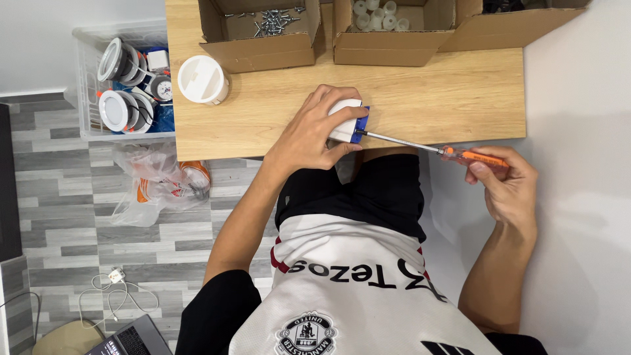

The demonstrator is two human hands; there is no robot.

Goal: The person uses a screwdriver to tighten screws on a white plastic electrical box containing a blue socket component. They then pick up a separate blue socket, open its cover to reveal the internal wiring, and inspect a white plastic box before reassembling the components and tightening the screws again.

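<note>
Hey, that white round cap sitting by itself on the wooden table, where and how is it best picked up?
Probably by its round side wall, coming straight down from above. The white round cap sits flat on the table near its edge, apart from the cardboard box, so fingers can close on opposite sides of the rim. Its slotted top offers little to pinch.

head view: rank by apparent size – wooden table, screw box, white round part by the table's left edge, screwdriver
1. wooden table, by far the largest
2. cardboard box of screws
3. screwdriver, long but thin, held in right hand
4. white round part

3 and 4: unsure; the screwdriver is longer, the part covers more area.
</note>
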